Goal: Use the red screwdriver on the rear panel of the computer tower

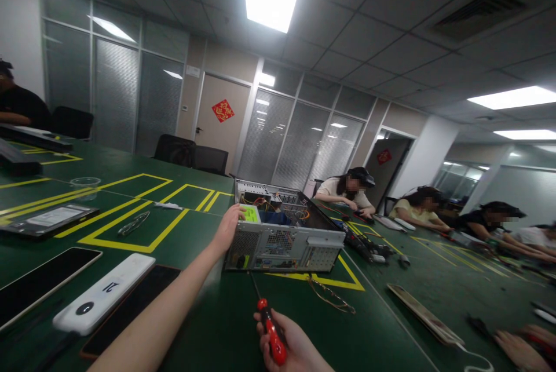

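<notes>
your left forearm (174,296), bare, slants forward and rightward from the bottom of the view; the left hand (228,230) is at its far end, well ahead of the other, fingers forward and bent at the tips, its thumb unclear; your right hand (286,340) sits low and near, palm turned inward, fingers curled in a grip, wrist at the lower edge

- Near right, the green tabletop (369,331) leaves passage between the right hand (289,340) and a smartphone (423,312).
- The computer case (284,247) admits reach through its open top; cables (306,214) crowd inside, and the left hand (230,228) blocks the near-left corner.
- A screwdriver (273,331) obstructs the near side.
</notes>
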### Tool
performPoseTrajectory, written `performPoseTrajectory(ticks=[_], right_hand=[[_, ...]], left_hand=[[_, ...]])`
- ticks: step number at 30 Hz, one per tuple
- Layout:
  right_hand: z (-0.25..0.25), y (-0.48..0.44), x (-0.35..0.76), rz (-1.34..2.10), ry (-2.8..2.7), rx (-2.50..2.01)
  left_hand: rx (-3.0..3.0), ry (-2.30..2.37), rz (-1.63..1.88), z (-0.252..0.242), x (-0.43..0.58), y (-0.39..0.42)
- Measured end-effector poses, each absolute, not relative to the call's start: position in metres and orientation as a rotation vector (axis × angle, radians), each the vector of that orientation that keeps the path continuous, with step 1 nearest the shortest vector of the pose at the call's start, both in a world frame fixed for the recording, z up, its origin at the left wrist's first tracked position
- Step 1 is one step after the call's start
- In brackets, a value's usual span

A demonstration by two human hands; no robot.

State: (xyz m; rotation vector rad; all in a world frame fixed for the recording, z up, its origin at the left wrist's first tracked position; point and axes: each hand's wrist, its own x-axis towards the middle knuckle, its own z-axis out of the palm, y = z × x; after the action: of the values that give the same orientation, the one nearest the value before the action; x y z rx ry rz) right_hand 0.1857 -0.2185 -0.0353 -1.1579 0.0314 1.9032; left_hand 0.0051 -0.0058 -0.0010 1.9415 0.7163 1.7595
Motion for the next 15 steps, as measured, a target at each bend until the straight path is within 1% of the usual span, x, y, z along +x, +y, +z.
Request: performPoseTrajectory(ticks=[5, 15], right_hand=[[-0.0353, -0.2178, 0.1906, 1.932, 0.032, -1.062], [-0.0395, -0.2167, 0.1863, 1.905, -0.025, -1.065]], left_hand=[[1.947, 0.733, 1.745, -0.0021, 0.0053, -0.0043], [1.935, 0.729, 1.747, -0.0024, 0.0055, -0.0053]])
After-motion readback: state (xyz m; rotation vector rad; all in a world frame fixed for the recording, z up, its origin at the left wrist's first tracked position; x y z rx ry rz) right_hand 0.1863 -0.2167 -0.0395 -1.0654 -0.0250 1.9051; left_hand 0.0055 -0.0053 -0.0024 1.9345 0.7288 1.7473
